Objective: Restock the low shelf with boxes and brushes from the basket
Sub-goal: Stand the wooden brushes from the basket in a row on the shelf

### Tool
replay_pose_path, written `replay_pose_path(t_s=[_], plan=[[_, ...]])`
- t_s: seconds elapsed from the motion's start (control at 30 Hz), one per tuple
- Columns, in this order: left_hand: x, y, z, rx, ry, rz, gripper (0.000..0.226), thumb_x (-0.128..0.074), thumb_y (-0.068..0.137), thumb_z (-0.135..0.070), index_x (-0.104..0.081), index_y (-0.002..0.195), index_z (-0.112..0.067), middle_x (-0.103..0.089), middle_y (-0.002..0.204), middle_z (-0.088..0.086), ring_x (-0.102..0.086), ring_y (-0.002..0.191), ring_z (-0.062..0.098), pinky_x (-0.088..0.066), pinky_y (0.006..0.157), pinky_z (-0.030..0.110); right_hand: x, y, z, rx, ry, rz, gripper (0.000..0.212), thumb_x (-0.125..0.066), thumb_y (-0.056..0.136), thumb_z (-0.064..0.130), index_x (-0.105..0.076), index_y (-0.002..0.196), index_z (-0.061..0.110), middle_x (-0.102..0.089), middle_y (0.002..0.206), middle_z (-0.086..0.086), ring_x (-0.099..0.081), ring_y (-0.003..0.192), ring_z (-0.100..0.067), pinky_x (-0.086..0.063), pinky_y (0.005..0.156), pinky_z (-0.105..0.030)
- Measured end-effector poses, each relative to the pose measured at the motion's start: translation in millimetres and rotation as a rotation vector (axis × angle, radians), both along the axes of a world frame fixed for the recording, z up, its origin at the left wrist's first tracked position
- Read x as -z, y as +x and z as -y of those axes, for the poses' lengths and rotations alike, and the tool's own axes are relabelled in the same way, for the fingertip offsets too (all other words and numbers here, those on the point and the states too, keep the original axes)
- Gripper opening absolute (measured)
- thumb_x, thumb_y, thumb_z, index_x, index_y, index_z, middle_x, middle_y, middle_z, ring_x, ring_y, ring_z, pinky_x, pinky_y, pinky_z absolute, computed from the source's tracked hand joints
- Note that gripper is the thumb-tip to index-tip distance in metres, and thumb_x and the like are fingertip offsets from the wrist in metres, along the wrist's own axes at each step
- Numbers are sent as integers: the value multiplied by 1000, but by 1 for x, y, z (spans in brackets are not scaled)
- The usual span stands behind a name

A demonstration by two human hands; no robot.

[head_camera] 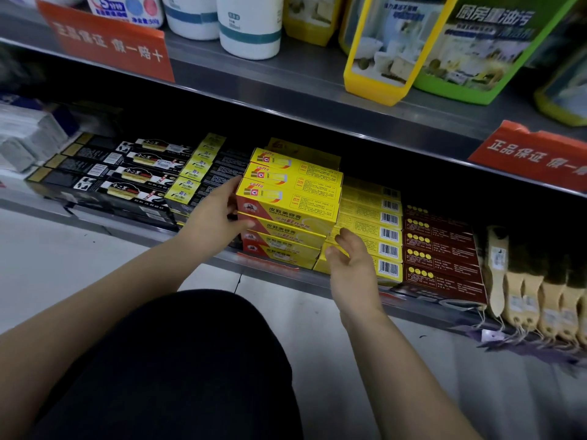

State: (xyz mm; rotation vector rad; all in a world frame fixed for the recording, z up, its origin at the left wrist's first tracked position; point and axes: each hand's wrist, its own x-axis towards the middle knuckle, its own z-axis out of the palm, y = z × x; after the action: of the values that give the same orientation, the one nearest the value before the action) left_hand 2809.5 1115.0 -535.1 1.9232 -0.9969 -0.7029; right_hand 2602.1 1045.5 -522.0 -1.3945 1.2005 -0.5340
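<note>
A dark-clad knee (178,369) was seen nearest, w/ both forearms stretched over it toward the low shelf (279,274). The right hand (351,265) was held open, fingers loosely curled, at the front right corner of the yellow box stack (286,214), touching or just short of it; contact couldn't be confirmed. The left hand (219,214) was pressed flat against the stack's left end, fingers spread on the boxes, nothing gripped. The stack was set at the shelf's front lip, between black boxes (133,176) and barcoded yellow boxes (374,230). Brushes (540,300) were lined up far right. No basket was in view. Risk, as judged: upper boxes overhung the lower ones, so an uneven push from one side could shear the pile and tip boxes off the lip.
</note>
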Motion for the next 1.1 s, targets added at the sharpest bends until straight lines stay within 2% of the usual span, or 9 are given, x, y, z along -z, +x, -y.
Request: replay_pose_path(t_s=[0.13,0.23,0.3,0.37,0.43,0.63,0.73,0.97,1.1], plan=[[-13,7,-12,18,42,-20,73,-68,80,1,-35,143,-18,-52,138,5,-48,128,20,-39,107,42,-2,-6,-14,10,79,14,28,-52,95,12,-48,118,27,-52,112,12,-51,93,4,-37,72,-13],[-21,16,-27,31,83,61,65,-66,83,0,-41,141,-13,-47,143,6,-42,133,24,-33,111,37,-2,0,-30,-16,175,55,14,-54,94,13,-58,101,24,-59,101,10,-55,93,-3,-43,87,-22],[-24,25,-37,20,101,126,61,-66,84,-5,-43,140,-15,-45,145,3,-42,132,23,-34,109,34,-2,12,-39,-81,235,83,13,-54,94,14,-63,96,23,-62,100,11,-56,96,-4,-44,94,-27],[-23,37,-45,-25,115,205,58,-66,86,-13,-43,139,-19,-44,145,0,-50,116,21,-38,98,29,-3,29,-47,-157,298,116,16,-53,94,15,-65,94,26,-62,106,11,-56,99,0,-44,93,-26],[-17,50,-49,-88,111,210,61,-66,87,-18,-38,141,-22,-41,146,-3,-47,103,15,-37,88,27,-3,49,-51,-227,361,144,19,-51,96,17,-63,102,29,-60,115,10,-54,103,1,-42,92,-25],[0,88,-45,-155,114,-98,64,-51,96,-15,-17,150,-25,-24,156,-3,-27,140,16,-25,111,33,1,109,-63,-333,514,247,42,-47,97,15,-43,137,25,-44,141,4,-45,121,-9,-38,96,-26],[3,95,-40,-124,120,-210,62,-46,98,-8,-17,151,-21,-22,157,-3,-20,144,16,-19,110,28,3,130,-67,-368,472,248,49,-45,98,11,-35,143,28,-39,145,4,-41,121,-9,-37,99,-26],[17,97,-43,-67,84,-180,65,-45,98,-7,-11,152,-18,-16,158,-4,-15,144,11,-14,105,18,15,141,-60,-334,378,189,52,-41,98,7,-30,145,29,-41,144,5,-44,115,-6,-39,95,-24],[17,97,-45,-47,73,-136,68,-47,97,-8,-9,152,-19,-15,158,-4,-14,144,11,-14,106,17,11,138,-61,-413,308,110,54,-40,98,7,-26,146,29,-36,147,6,-41,118,-4,-36,106,-29]])
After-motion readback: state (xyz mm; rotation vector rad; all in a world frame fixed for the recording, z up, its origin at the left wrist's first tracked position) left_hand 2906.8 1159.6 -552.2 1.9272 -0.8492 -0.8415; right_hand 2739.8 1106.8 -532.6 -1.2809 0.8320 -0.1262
